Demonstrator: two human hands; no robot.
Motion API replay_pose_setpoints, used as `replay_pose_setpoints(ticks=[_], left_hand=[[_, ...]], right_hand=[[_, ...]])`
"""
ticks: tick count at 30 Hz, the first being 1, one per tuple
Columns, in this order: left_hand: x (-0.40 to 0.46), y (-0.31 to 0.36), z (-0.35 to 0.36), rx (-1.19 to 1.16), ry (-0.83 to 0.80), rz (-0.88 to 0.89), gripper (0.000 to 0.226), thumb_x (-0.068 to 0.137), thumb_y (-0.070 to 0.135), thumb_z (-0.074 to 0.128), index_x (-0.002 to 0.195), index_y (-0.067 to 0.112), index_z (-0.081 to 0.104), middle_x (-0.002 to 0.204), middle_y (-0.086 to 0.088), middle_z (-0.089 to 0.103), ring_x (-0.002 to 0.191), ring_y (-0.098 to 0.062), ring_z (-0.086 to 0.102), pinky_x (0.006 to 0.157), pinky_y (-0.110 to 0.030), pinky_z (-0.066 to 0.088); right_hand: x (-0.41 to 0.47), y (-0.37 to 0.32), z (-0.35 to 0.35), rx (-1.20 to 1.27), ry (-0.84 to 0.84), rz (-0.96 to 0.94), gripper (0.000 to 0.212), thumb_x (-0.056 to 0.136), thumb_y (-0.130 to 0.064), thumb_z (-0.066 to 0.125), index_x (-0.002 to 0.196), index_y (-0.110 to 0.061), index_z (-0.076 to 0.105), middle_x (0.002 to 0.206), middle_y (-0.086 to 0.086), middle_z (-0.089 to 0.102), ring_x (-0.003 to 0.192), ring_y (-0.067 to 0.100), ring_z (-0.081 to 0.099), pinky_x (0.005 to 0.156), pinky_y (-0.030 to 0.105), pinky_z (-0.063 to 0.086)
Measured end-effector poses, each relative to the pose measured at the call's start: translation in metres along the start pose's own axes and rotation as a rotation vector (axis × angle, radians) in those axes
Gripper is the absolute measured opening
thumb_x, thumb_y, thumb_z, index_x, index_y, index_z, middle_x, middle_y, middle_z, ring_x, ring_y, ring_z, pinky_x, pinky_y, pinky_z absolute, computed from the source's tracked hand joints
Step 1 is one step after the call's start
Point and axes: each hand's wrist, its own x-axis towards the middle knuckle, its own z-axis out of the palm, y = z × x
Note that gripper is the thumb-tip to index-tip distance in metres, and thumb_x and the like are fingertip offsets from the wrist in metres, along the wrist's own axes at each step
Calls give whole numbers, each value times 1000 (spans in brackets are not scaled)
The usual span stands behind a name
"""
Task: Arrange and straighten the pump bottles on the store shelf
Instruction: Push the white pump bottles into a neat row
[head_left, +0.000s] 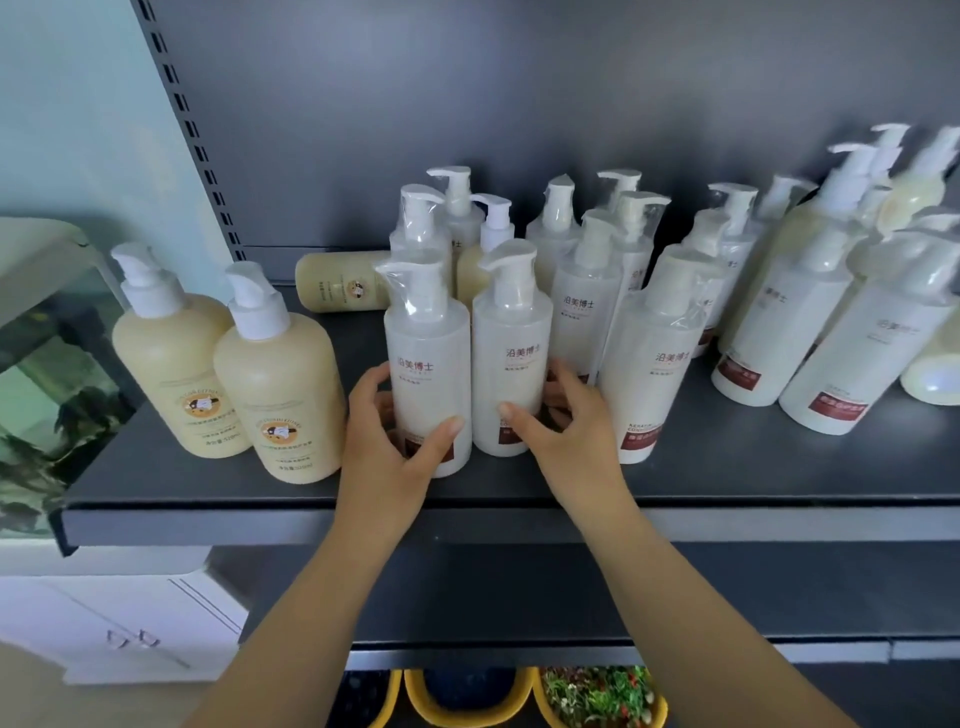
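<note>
The left hand (382, 441) wraps its fingers (370, 382) around a tall white plastic pump bottle (428, 364) standing near the front edge of the dark grey metal shelf (311, 512). The right hand (563, 431) wraps around a second white pump bottle (511, 353) just beside the first. Two fat cream-yellow pump bottles (280, 384) stand toward the shelf's left end.

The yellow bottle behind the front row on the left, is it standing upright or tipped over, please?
Tipped over. The yellow bottle lies on its side on the shelf, its label text sideways, its top hidden behind the white bottles.
</note>
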Motion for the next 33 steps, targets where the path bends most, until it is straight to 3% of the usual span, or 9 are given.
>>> replay_pose_setpoints(ticks=[2,5,10,13,21,24,28,30,33], left_hand=[[-1,0,-1,1,-13,-4,61,73,19,71,112,37,29,109,14,46,104,-7,50,88,-28,46],[1,1,-5,-50,-55,-11,60,69,24,74,102,51,31,107,22,47,104,-3,52,87,-30,48],[3,0,-13,-123,-131,-4,59,70,2,69,100,42,38,103,16,48,95,0,58,71,-7,48],[1,-1,-11,-115,-150,-4,62,67,3,73,98,45,37,100,15,49,89,3,59,69,-7,49],[1,-3,-4,-85,-146,31,64,68,3,72,102,41,34,101,21,44,84,21,52,70,-1,44],[-1,-8,-3,-83,-168,21,72,67,7,75,114,35,27,107,26,37,93,15,49,73,1,42],[-4,-6,9,-62,-242,45,113,53,26,85,132,35,5,117,37,21,106,28,33,79,8,33],[-6,-4,18,-57,-218,53,113,52,13,84,127,38,3,114,37,21,100,34,30,77,11,30],[-6,-2,25,-39,-152,59,118,50,8,85,134,31,5,110,37,21,96,37,28,75,12,28]], right_hand=[[2,0,-2,28,-48,9,45,76,-30,66,118,-15,56,119,1,62,111,12,56,96,22,46],[0,-1,-7,158,-113,55,27,81,-17,64,105,-27,56,109,-10,63,100,-1,59,82,8,49],[-12,2,-16,203,-91,23,30,77,-14,68,91,-38,54,98,-21,62,90,-10,61,75,5,50],[-17,5,-21,256,-65,26,32,76,-11,69,88,-37,54,94,-21,63,83,-18,60,70,2,48],[-26,-3,-24,158,-84,-11,32,79,-18,66,96,-42,52,103,-24,61,100,-7,59,83,6,47],[-38,0,-31,84,118,-44,32,79,-21,65,98,-42,52,104,-21,57,104,-2,55,88,5,44],[-39,5,-54,225,398,-15,40,80,-15,64,110,-35,47,121,-3,55,113,10,54,101,28,45],[-27,7,-64,233,309,-5,47,82,-11,62,119,-30,40,121,-15,52,112,-8,50,103,23,40],[-10,12,-76,246,89,19,52,84,-8,60,131,-20,42,127,-8,55,109,-9,53,78,6,48]])
